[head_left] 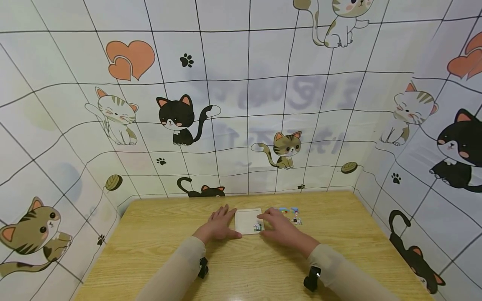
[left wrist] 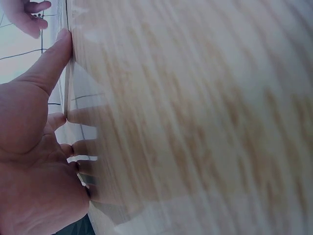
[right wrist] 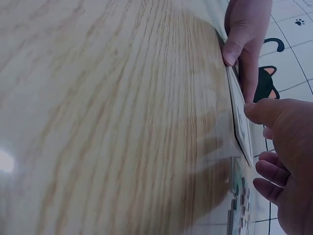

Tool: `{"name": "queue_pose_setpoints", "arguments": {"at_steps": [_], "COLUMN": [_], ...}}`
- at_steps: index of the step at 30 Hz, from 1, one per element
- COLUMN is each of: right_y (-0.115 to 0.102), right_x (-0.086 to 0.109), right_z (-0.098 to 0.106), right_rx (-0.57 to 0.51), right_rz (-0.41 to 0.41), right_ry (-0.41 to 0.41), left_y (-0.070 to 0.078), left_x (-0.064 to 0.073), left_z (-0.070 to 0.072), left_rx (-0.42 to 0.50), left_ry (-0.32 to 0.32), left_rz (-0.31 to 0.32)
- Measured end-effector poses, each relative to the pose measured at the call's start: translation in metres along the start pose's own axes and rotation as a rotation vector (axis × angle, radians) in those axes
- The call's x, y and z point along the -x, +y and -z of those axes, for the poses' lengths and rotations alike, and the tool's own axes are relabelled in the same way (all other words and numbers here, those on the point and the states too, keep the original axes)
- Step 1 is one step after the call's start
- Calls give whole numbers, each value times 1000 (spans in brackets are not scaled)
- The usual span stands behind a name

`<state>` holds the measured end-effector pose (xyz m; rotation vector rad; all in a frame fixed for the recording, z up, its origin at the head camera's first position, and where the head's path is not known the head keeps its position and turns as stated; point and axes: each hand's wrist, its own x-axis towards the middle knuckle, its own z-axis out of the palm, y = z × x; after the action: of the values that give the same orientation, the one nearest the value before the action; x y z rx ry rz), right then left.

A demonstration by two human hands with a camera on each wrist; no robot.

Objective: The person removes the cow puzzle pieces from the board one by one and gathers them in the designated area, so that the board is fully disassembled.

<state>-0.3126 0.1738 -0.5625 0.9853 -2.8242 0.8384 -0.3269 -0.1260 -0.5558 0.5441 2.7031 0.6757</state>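
A flat, pale square puzzle board (head_left: 246,219) with a thin rim lies on the table in the head view. One small picture piece (head_left: 257,227) sits in its near right corner. My left hand (head_left: 218,225) is at the board's left side, fingers extended and thumb on the near left corner. My right hand (head_left: 280,228) is at the right side, with its index finger reaching over the board and its thumb by the near right corner. The right wrist view shows that thumb (right wrist: 264,111) touching the board; the other fingers bend loosely.
Several colourful picture pieces (head_left: 295,211) lie on the table right of the board, partly hidden by my right hand. The wooden table (head_left: 162,251) ends at a cat-patterned curtain (head_left: 233,167) behind and on both sides.
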Motion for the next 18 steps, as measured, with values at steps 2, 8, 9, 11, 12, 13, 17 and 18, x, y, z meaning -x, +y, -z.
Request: {"name": "queue_pose_setpoints", "arguments": {"at_steps": [2, 8, 9, 11, 12, 13, 17, 18], "right_y": [-2, -6, -6, -8, -9, -10, -14, -15], "right_x": [-4, -16, -17, -19, -20, -20, -21, -21], "right_z": [-2, -7, -7, -6, -5, -5, -3, -2], "right_rx": [24, 124, 137, 149, 150, 153, 156, 157], "right_rz": [2, 33, 35, 32, 31, 29, 22, 17], "right_ry": [-20, -95, -109, -132, -142, -153, -181, -187], "left_y": [0, 0, -1, -1, -1, -1, -1, -1], "left_x": [0, -1, -1, -1, -1, -2, -2, -2], "left_z": [1, 1, 1, 1, 1, 0, 0, 0], "left_rx": [1, -1, -2, 0, -3, -5, -7, -7], "left_ry": [1, -1, -2, 0, -2, -3, 0, 1], "left_rz": [0, 2, 2, 1, 1, 1, 1, 1]}}
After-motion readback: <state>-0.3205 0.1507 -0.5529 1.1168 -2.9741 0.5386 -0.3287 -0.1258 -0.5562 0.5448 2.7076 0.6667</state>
